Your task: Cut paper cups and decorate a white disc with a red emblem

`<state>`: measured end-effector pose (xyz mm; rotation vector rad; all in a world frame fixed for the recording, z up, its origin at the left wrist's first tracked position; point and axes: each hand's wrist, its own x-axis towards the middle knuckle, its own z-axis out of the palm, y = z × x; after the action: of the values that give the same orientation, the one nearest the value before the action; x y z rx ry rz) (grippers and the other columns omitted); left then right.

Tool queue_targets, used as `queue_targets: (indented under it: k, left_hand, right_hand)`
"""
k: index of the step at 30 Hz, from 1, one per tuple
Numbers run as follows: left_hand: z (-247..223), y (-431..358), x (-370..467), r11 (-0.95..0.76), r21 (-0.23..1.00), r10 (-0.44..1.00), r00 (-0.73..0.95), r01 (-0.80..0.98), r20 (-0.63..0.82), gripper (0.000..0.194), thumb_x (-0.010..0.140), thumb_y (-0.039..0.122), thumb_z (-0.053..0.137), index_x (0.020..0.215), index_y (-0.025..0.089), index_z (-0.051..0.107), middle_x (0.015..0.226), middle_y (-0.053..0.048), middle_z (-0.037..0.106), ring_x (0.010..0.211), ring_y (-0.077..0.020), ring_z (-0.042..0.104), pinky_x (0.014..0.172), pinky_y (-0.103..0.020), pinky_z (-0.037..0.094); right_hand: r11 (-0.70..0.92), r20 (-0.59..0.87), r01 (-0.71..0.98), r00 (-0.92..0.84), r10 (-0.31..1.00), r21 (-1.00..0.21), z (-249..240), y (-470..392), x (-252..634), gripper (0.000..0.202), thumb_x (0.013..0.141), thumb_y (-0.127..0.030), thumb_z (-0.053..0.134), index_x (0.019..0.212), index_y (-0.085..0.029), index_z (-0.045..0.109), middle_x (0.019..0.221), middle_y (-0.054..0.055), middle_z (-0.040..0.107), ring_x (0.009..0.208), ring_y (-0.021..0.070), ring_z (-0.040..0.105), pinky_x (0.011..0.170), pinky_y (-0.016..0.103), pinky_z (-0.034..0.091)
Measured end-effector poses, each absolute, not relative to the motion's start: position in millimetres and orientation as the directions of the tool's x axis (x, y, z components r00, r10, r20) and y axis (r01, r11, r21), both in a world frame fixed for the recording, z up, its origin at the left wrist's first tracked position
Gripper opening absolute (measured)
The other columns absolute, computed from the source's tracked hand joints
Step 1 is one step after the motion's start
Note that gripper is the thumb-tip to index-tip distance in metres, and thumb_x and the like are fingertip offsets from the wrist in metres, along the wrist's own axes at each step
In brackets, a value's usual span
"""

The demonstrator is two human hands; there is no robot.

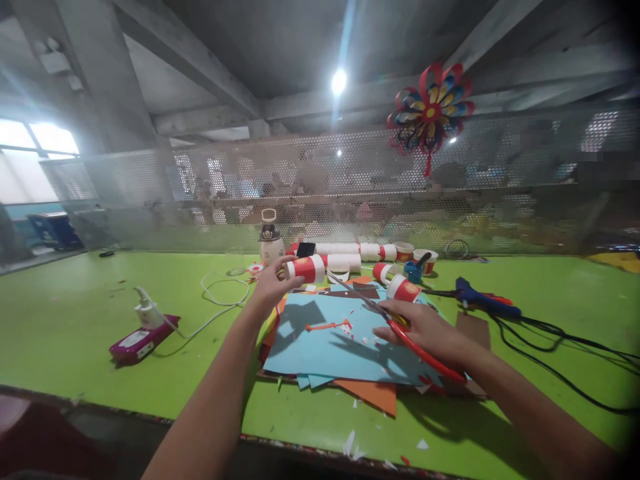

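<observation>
My left hand [274, 285] grips a red and white paper cup [309, 269] by its rim end, the cup lying sideways in the air over the papers. In my right hand [425, 327] is a pair of scissors [367, 301] with red handles, its blades pointing left toward the cup's base. I cannot tell whether the blades touch the cup. Below both hands lie light blue paper sheets [305, 357], with an orange strip [327, 326] and small scraps on top. Another red and white cup [403, 289] rests just beyond my right hand.
A blue glue gun [483, 300] with black cables lies right. A purple power strip [143, 340] with a plugged-in charger sits left. At the back stand a bottle [271, 243], rows of stacked cups [367, 251] and a blue pot [413, 272]. A mesh screen [320, 187] borders the green table.
</observation>
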<state>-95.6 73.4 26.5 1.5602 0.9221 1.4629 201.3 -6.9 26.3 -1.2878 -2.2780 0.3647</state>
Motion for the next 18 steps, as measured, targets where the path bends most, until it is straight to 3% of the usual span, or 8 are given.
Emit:
queue_targets:
  k: [10, 18]
  left_hand:
    - [20.4, 63.0, -62.6, -0.457, 0.889, 0.888, 0.064, 0.024, 0.455, 0.052, 0.058, 0.020, 0.080, 0.107, 0.016, 0.061, 0.092, -0.006, 0.070, 0.082, -0.0203, 0.066, 0.074, -0.033, 0.053]
    - [16.0, 59.8, -53.3, -0.480, 0.877, 0.876, 0.047, -0.003, 0.480, 0.052, 0.063, 0.024, 0.078, 0.110, 0.016, 0.058, 0.092, -0.006, 0.070, 0.082, -0.0192, 0.067, 0.075, -0.033, 0.054]
  right_hand:
    - [0.501, 0.282, 0.738, -0.415, 0.865, -0.452, 19.4, -21.6, 178.8, 0.055, 0.088, -0.059, 0.052, 0.122, -0.016, 0.060, 0.111, 0.013, 0.066, 0.097, 0.0296, 0.060, 0.084, 0.044, 0.047]
    - [0.472, 0.305, 0.774, -0.369, 0.878, -0.422, 18.6, -29.7, 173.1, 0.043, 0.091, -0.055, 0.050, 0.113, -0.021, 0.061, 0.108, 0.010, 0.066, 0.096, 0.0260, 0.061, 0.082, 0.039, 0.049]
